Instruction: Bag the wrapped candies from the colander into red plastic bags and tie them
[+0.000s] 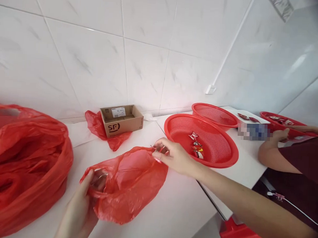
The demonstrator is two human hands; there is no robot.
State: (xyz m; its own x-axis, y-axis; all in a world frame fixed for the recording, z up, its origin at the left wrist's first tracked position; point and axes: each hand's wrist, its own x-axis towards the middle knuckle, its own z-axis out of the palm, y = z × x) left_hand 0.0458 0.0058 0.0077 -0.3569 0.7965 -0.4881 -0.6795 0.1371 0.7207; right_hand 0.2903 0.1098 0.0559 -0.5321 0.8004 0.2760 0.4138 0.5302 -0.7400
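My left hand is closed around the rim of a thin red plastic bag, its fingers partly hidden by the film. Something ring-like and shiny shows near those fingers; I cannot make it out. My right hand is at the bag's far right edge, fingers pinched together. A small red and white trinket shows beneath its fingertips, and whether they also grip the bag is unclear. Just beyond that hand stands a red plastic basket with several small colourful figure trinkets in it.
At left sits a large red plastic bag. An open cardboard box rests on red film by the tiled wall. Behind the near basket is another red basket. On the right, a co-worker's arm reaches toward a red basket of trinkets.
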